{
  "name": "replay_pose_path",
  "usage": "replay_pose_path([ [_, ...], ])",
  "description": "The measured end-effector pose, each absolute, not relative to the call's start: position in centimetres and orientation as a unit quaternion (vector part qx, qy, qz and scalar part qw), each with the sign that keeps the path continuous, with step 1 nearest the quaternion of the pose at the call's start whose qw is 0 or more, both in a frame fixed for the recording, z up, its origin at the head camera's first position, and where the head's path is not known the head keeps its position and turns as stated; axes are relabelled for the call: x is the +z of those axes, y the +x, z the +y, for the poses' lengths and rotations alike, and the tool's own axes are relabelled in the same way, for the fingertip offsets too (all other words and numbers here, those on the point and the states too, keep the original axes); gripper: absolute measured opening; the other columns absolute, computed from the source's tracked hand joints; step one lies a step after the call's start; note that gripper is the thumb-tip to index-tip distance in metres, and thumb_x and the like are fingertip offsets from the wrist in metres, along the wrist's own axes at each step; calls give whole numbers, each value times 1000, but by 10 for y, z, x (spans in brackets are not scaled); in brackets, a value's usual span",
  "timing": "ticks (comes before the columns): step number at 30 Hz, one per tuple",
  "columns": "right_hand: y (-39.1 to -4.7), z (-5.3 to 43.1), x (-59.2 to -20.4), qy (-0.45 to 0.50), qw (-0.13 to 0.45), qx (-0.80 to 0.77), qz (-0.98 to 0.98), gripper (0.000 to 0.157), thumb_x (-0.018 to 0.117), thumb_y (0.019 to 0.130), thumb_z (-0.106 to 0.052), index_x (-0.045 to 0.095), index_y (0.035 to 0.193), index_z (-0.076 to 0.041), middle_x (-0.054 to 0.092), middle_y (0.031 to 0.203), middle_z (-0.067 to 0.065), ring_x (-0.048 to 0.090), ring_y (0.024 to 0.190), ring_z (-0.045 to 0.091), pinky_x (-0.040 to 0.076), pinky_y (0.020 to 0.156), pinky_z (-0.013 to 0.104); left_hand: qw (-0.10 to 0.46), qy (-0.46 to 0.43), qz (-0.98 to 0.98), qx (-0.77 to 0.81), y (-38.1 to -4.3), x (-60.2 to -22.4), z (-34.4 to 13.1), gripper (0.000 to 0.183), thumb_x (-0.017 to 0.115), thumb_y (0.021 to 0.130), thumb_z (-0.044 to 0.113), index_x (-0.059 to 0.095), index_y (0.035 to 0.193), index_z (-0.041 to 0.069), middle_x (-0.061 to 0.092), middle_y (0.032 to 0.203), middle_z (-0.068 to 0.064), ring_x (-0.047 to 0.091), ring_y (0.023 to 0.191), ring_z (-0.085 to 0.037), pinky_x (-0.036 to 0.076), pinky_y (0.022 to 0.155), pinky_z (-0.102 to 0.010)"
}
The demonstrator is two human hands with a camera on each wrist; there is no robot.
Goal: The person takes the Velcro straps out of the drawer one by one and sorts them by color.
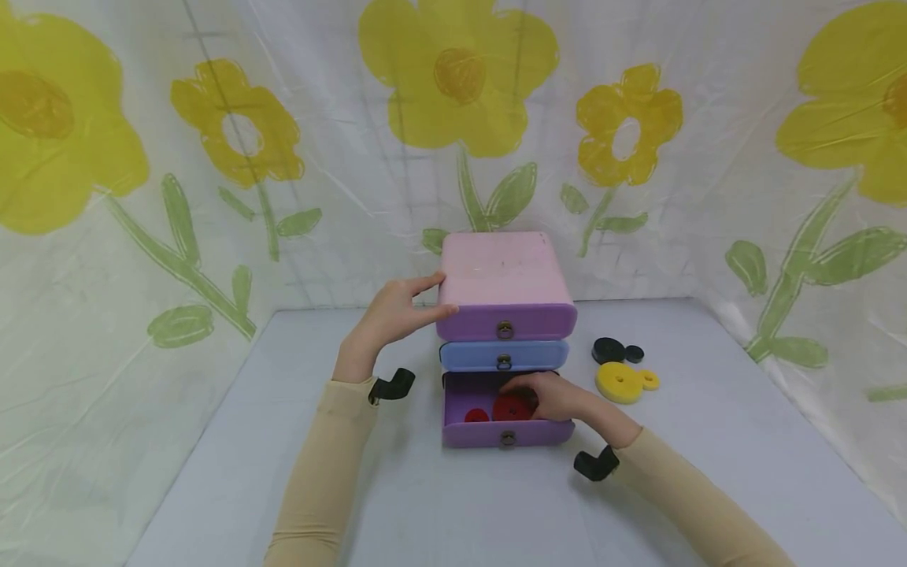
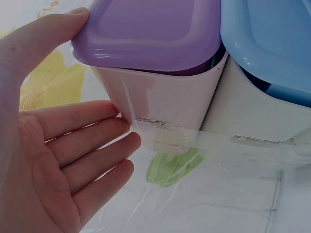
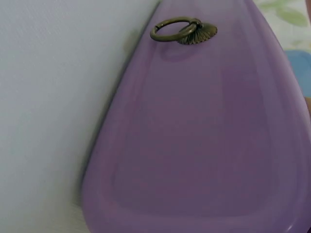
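A small three-drawer cabinet (image 1: pixel 499 268) with a pink top stands on the table. Its bottom purple drawer (image 1: pixel 468 435) is pulled out, and a large red disc (image 1: pixel 512 407) and a small red disc (image 1: pixel 477 415) lie inside. My right hand (image 1: pixel 553 395) reaches into that drawer, its fingers and thumb curved round the large red disc. In the right wrist view the drawer's purple front (image 3: pixel 194 136) hides the hand. My left hand (image 1: pixel 394 311) touches the cabinet's upper left side with straight fingers, its thumb on the edge of the top purple drawer (image 2: pixel 155 29).
Right of the cabinet lie a large black disc (image 1: pixel 608 351), a small black disc (image 1: pixel 634 353), a large yellow disc (image 1: pixel 620 383) and a small yellow disc (image 1: pixel 649 379). The middle blue drawer (image 1: pixel 468 357) is pushed in. A flower-printed curtain (image 1: pixel 340 181) hangs behind the table (image 1: pixel 439 504).
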State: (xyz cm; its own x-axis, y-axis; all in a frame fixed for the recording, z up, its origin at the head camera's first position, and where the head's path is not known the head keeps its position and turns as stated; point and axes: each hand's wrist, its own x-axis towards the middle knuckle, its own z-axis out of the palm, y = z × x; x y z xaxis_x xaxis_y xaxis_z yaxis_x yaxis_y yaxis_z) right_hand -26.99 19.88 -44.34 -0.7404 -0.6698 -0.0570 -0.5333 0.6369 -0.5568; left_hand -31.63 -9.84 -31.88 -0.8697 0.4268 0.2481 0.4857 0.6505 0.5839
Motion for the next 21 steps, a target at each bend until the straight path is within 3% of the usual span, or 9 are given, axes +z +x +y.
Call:
replay_pose_path([
  [13,-272,199,-445,-374,107,-252,886,53,80,75,-14,62,125,-13,64,122,1,58,113,20,47,97,39,44,-250,-908,-333,-317,-319,-98,73,65,80,60,47,141,23,46,144,-2,52,121,-22,46,92,-43],
  [19,-275,203,-447,-366,104,-276,883,52,80,76,-19,63,125,-13,65,120,1,58,111,19,48,95,38,47,-252,-910,-327,-317,-319,-98,73,64,81,60,47,141,24,46,145,-2,54,91,-20,45,81,-37],
  [21,-275,206,-448,-366,110,-288,878,51,79,77,-21,62,125,-12,65,120,1,59,110,20,50,93,37,47,-252,-910,-327,-317,-319,-98,73,64,81,60,47,141,24,46,145,-3,54,90,-21,44,80,-37],
])
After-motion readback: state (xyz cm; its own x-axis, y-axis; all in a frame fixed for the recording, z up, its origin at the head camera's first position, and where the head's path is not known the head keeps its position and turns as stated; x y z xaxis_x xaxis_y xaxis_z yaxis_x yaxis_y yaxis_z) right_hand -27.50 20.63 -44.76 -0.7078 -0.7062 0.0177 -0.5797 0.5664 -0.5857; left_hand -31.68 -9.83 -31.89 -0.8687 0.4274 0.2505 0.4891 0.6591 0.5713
